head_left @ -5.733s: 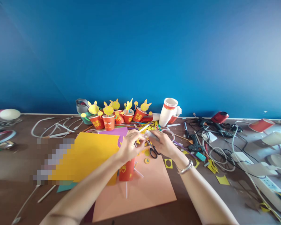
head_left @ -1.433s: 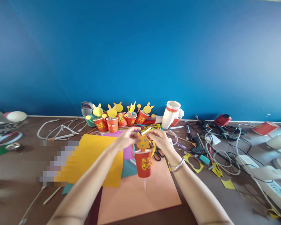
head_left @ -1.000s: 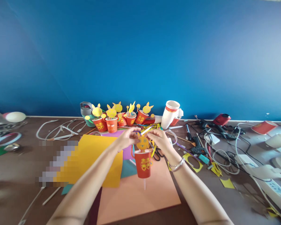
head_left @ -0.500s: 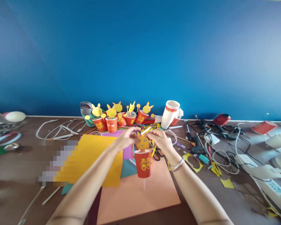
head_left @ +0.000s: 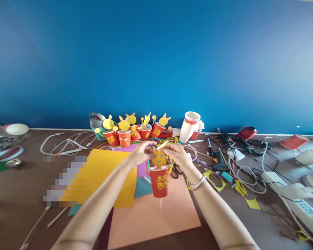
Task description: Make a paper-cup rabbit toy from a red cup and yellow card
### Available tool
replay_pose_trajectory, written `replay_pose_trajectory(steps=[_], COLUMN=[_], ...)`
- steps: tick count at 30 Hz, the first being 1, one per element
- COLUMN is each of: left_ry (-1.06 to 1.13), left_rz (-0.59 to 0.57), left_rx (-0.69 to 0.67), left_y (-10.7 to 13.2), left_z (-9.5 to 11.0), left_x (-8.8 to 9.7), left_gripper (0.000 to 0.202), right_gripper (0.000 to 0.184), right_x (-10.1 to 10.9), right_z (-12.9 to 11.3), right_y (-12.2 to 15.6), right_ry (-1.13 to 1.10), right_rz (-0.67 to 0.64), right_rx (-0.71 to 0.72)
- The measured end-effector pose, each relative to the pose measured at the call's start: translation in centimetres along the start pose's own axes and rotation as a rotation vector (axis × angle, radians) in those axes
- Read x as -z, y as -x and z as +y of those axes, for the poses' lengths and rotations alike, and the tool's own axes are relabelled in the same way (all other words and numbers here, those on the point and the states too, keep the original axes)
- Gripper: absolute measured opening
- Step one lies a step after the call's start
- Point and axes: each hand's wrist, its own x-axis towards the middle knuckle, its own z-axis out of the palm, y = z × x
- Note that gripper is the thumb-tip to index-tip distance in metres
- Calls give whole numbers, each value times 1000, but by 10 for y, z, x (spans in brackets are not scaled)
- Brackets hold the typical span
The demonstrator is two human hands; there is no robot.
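Between my hands is a yellow paper animal head with eared top and a drawn face. It sits over a red paper cup bearing gold characters. A thin pale straw or stick shows below the cup. My left hand is closed, its fingers pinching the head's left side near the ear. On the opposite side, my right hand pinches the head's right edge. Curved arm-like strips rise at both sides of the cup. Beneath it lies a peach paper sheet.
Several finished-looking cup figures stand along the blue wall, near a white paper cup stack. Yellow card lies left. Black scissors, a glue gun, cables, paper scraps and a power strip occupy the right.
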Motion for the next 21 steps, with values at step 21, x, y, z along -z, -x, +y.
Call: replay_pose_trajectory(steps=[21], left_ry=[23], left_rz=[6], left_rx=[10], left_y=[1], left_z=[2], left_x=[-1], left_gripper=[64], right_gripper=[16], right_x=[-2], right_z=[3], right_y=[0], right_ry=[-10], right_rz=[-10], right_rx=[61])
